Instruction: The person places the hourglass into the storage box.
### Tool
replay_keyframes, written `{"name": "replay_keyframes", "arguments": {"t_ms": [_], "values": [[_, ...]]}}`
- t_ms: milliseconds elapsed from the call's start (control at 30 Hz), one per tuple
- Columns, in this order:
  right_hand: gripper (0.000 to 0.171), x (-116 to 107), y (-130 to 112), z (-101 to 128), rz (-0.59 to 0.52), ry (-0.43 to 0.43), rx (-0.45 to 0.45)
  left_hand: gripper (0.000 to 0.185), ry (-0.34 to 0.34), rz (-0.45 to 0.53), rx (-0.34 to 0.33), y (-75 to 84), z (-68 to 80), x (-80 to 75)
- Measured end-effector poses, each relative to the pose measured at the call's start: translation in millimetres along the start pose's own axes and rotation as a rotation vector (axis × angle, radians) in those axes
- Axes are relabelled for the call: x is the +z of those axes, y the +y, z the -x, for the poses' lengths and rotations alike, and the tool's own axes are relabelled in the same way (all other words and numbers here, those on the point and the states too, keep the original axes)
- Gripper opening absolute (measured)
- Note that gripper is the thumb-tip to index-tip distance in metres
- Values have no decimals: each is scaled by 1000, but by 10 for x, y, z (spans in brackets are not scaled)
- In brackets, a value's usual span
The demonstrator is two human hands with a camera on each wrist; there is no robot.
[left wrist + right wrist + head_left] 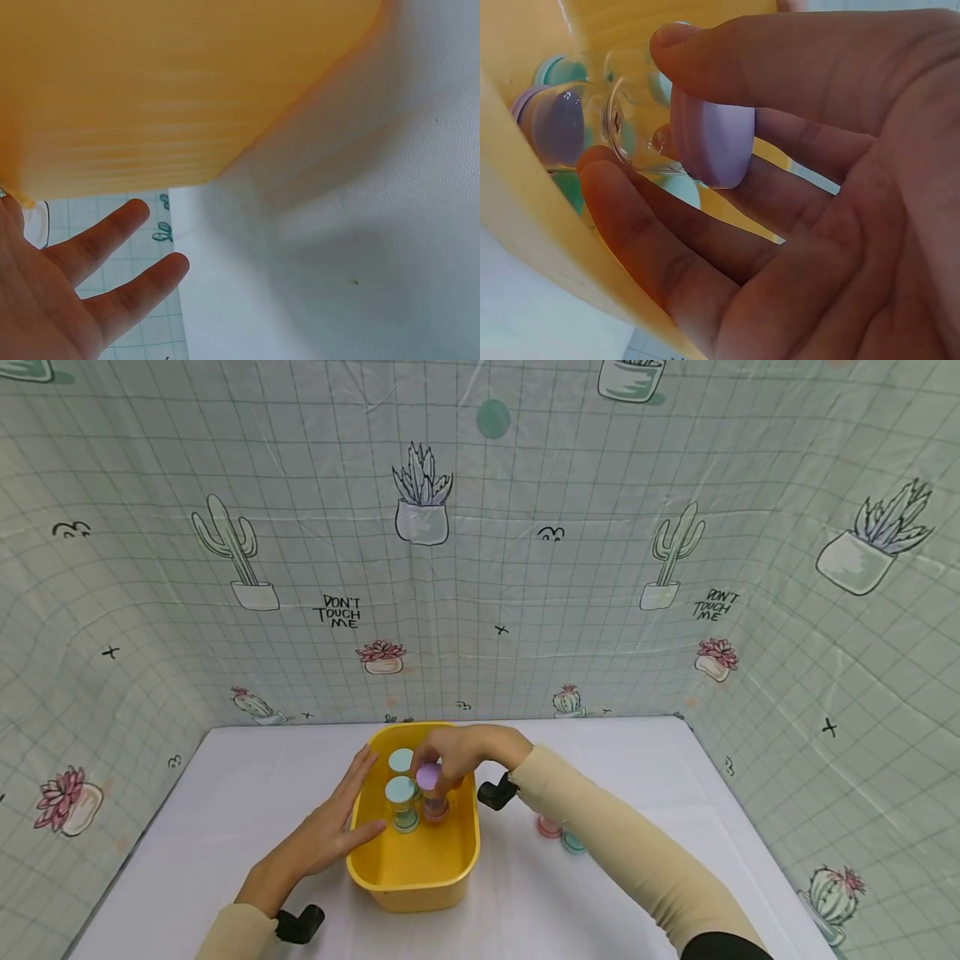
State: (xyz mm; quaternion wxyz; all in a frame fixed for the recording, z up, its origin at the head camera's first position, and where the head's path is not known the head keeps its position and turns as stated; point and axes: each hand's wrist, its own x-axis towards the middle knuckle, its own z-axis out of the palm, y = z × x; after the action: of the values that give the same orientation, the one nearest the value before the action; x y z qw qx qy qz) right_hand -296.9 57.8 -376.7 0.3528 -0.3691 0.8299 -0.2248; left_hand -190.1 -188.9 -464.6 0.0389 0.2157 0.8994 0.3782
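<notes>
A yellow plastic tub (420, 897) stands upright with several sand timers inside. My right hand (467, 750) reaches into it and grips a purple-capped sand timer (429, 776) between thumb and fingers. In the right wrist view this sand timer (718, 142) shows clear glass and dark purple sand at its far end. Left of it stand two sand timers with light blue caps, one nearer (401, 790) and one farther (401, 761). My left hand (322, 839) is at the tub's left rim, fingers extended. The left wrist view shows two straight fingers (142, 289) beside the tub wall.
Right of the tub, a pink-red sand timer (548, 828) and a teal sand timer (573, 842) sit on the white table (517, 910), partly hidden by my right forearm. A patterned cloth (480, 577) encloses the back and sides.
</notes>
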Motion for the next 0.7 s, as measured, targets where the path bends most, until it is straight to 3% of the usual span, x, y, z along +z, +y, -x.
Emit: {"name": "replay_keyframes", "arguments": {"t_ms": [700], "values": [[30, 130, -21, -108, 168, -24, 73, 90, 5, 5, 0, 7, 10, 6]]}}
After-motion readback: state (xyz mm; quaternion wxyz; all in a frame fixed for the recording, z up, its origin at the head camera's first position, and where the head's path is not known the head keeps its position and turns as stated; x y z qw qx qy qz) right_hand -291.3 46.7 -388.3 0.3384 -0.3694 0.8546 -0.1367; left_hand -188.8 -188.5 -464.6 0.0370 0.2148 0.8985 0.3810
